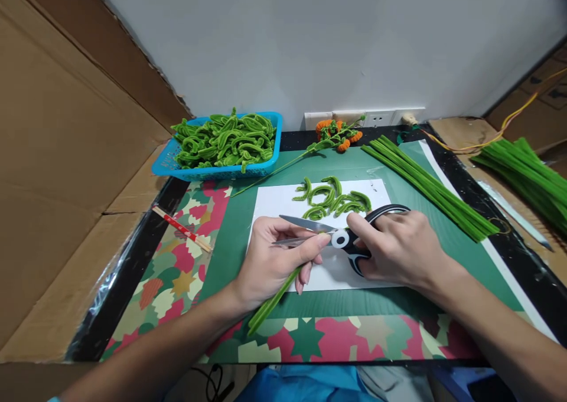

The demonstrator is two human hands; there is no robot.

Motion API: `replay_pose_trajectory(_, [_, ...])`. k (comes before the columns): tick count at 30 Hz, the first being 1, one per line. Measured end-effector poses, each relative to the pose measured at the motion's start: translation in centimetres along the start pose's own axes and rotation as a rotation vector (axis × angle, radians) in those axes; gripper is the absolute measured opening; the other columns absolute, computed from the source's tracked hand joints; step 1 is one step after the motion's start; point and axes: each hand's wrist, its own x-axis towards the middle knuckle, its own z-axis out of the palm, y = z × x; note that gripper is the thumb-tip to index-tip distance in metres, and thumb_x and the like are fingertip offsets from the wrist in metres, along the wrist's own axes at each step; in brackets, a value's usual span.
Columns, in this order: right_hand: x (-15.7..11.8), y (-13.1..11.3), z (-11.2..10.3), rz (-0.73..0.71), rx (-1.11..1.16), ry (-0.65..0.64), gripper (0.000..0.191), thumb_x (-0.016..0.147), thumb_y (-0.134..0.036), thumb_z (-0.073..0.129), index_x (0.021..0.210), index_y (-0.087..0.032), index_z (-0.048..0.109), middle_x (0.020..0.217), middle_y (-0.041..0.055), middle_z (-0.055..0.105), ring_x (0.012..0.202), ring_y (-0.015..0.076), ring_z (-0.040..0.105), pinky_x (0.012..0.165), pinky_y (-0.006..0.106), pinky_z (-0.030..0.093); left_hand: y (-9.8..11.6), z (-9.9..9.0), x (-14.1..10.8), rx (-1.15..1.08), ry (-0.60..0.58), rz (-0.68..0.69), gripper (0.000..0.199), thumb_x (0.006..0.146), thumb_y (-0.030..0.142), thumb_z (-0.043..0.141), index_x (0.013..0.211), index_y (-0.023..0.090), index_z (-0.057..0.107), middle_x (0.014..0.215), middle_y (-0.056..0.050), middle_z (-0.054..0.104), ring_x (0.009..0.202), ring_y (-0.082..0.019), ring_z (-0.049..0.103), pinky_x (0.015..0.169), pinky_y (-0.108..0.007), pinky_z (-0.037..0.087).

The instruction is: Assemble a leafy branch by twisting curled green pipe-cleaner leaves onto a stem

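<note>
My left hand (283, 257) is closed around green pipe cleaners (275, 301), whose long ends stick out below it. Black-handled scissors (349, 242) are in my right hand (394, 245), its fingers through the loops. The scissor blades are parted and reach over my left fingertips; the exact spot between them is partly hidden. Behind my hands, several short curled green pipe cleaner pieces (325, 195) lie on a white sheet of paper (274, 204).
A blue basket (277, 148) piled with green pieces stands back left. Beside it lies an orange-flowered stem (328, 139). Long green pipe cleaners (429, 183) rest at right, with another bundle (527, 172) beyond. Red-wrapped chopsticks (181, 229) lie left. A cardboard wall (66, 124) borders the left side.
</note>
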Motion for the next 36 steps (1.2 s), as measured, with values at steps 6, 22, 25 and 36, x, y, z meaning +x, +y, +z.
replay_pose_trajectory(6, [0.2, 0.1, 0.2, 0.016, 0.019, -0.089, 0.027, 0.064, -0.021, 0.059, 0.088, -0.021, 0.071, 0.050, -0.0002, 0.057, 0.046, 0.0150, 0.040, 0.057, 0.033, 0.012, -0.2, -0.3, 0.3, 0.027, -0.022, -0.003, 0.034, 0.078, 0.039, 0.094, 0.072, 0.012, 0.075, 0.053, 0.000, 0.068, 0.031, -0.010, 0.056, 0.026, -0.017, 0.046])
replay_pose_trajectory(22, [0.7, 1.2, 0.3, 0.105, 0.000, -0.215, 0.035, 0.078, -0.016, 0.059, 0.109, -0.020, 0.073, 0.061, 0.0029, 0.068, 0.051, 0.0163, 0.047, 0.059, 0.034, 0.013, -0.1, -0.4, 1.2, 0.099, 0.079, 0.020, 0.036, 0.073, 0.037, 0.097, 0.081, 0.012, 0.073, 0.061, 0.000, 0.072, 0.029, -0.010, 0.055, 0.025, -0.019, 0.044])
replay_pose_trajectory(25, [0.6, 1.5, 0.2, 0.120, -0.024, -0.215, 0.036, 0.079, -0.014, 0.059, 0.111, -0.021, 0.074, 0.061, 0.0030, 0.069, 0.051, 0.0166, 0.049, 0.058, 0.034, 0.013, -0.1, -0.3, 1.3, 0.102, 0.089, 0.010, 0.035, 0.079, 0.040, 0.093, 0.081, 0.011, 0.073, 0.063, -0.001, 0.072, 0.027, -0.008, 0.052, 0.023, -0.017, 0.039])
replay_pose_trajectory(36, [0.8, 2.4, -0.2, 0.136, -0.069, -0.350, 0.035, 0.089, -0.012, 0.060, 0.121, -0.021, 0.072, 0.063, 0.0027, 0.069, 0.053, 0.0173, 0.050, 0.058, 0.034, 0.013, -0.1, -0.4, 1.7, 0.097, 0.079, 0.042, 0.035, 0.084, 0.042, 0.089, 0.086, 0.010, 0.076, 0.064, -0.001, 0.071, 0.030, -0.008, 0.053, 0.025, -0.016, 0.039])
